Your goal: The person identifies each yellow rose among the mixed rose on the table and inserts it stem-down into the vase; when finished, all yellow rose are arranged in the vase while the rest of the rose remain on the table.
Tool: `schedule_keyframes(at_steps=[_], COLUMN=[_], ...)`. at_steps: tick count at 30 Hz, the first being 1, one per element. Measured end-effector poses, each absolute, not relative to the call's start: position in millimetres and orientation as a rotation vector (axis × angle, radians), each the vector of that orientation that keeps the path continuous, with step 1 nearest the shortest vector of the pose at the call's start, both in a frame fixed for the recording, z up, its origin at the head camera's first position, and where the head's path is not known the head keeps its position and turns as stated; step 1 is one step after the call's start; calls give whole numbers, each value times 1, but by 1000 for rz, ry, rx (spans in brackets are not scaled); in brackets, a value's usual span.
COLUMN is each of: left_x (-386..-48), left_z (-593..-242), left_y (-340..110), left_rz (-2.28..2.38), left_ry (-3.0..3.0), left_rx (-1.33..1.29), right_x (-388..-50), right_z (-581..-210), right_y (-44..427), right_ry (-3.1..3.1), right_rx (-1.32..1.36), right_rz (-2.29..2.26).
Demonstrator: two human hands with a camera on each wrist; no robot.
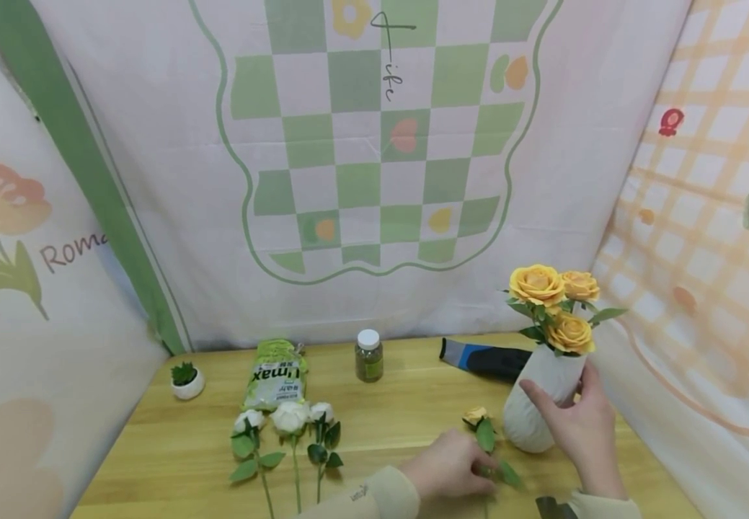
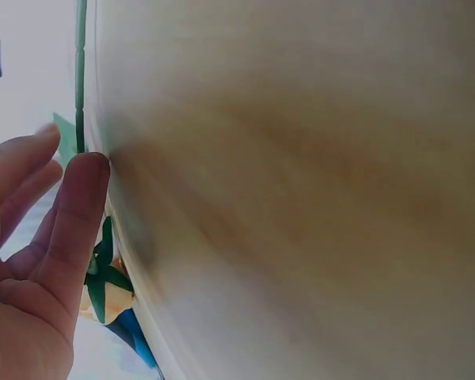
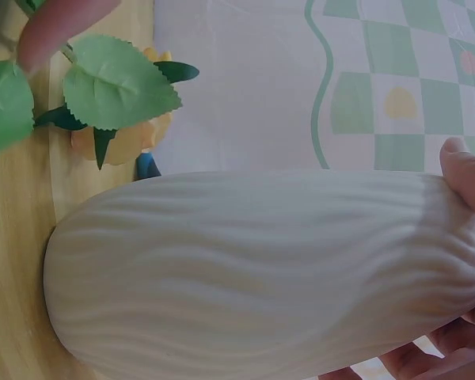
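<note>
A white ribbed vase [image 1: 528,414] stands at the right of the table, with several yellow roses [image 1: 538,285] in its mouth. My right hand [image 1: 584,425] grips the vase near its top, thumb on one side and fingers round the other. Left of the vase lies a loose yellow rose [image 1: 476,416] with green leaves [image 3: 120,81]. Over its stem [image 2: 81,79] reaches my left hand [image 1: 448,463], fingers fairly straight in the left wrist view, fingertips at the tabletop by the stem.
Three white roses [image 1: 291,418] lie left of centre, below a green-and-white bag [image 1: 277,378]. A white-capped jar [image 1: 369,357] stands at the back, and a small potted plant [image 1: 187,384] at the far left. Behind the vase lies a black-and-blue tool [image 1: 487,360]. A dark object [image 1: 552,507] is by the right sleeve.
</note>
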State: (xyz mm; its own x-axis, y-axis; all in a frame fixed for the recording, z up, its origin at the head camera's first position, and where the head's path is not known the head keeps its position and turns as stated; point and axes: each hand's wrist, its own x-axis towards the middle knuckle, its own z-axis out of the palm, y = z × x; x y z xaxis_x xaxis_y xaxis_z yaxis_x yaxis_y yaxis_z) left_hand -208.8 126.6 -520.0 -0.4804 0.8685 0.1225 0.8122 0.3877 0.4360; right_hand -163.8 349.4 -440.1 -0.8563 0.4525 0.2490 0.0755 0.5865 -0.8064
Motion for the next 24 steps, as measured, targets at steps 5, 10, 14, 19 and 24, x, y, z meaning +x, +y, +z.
schedule_keyframes(at_steps=[5, 10, 14, 19, 24], left_x=[-206, -204, -203, -202, -198], left_z=[-518, -516, -515, -514, -512], left_y=[128, 131, 132, 133, 133], left_rz=[690, 649, 621, 617, 606], left_ry=[2451, 2396, 2386, 2366, 2354], left_rx=[1457, 1465, 1414, 1360, 1286], right_x=[-164, -164, -165, -164, -164], right_z=[-440, -441, -441, -441, -440], right_y=[350, 350, 350, 349, 349], right_ry=[-2397, -2393, -2391, -2396, -2402], right_rx=[-445, -441, -441, -453, -462], right_rz=[1193, 1186, 1182, 1186, 1193])
